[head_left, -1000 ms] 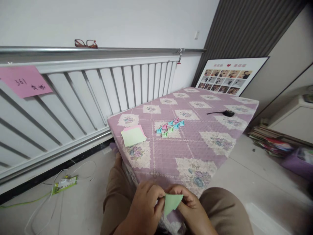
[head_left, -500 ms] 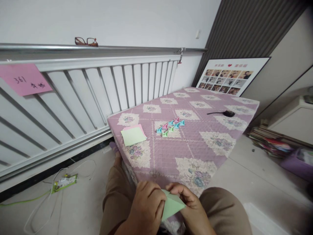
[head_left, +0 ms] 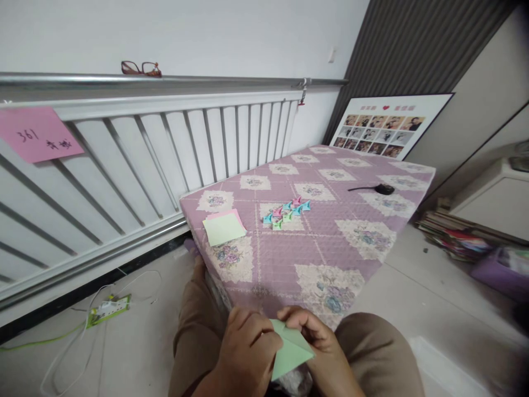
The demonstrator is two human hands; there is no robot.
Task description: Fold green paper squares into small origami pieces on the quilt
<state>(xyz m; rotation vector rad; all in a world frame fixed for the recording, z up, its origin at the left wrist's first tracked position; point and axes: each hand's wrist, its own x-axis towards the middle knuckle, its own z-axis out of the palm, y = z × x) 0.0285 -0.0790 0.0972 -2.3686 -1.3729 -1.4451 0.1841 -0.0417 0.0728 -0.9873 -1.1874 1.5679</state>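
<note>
A light green sheet of paper [head_left: 290, 352], creased and partly folded, is held between my two hands at the table's near edge. My left hand [head_left: 253, 344] grips its left side, fingers curled over it. On the other side, my right hand [head_left: 316, 342] pinches the upper right edge with thumb and fingers. Farther up the cloth stand several small folded paper pieces [head_left: 287, 216] in pink, blue and green, grouped in rows. To their left lies a stack of paper sheets [head_left: 224, 229], pale green on top with pink beneath.
A purple floral cloth covers the table [head_left: 318, 248]. A black spoon-shaped object [head_left: 384, 189] lies toward its right side. Behind is a white radiator [head_left: 215, 143] with a pink note [head_left: 39, 135] and glasses [head_left: 141, 68] on the pipe above. A power strip [head_left: 109, 311] lies on the floor.
The green paper has tilted slightly, showing more of its creased face between the hands. The view has shifted a little; both hands keep their hold.
</note>
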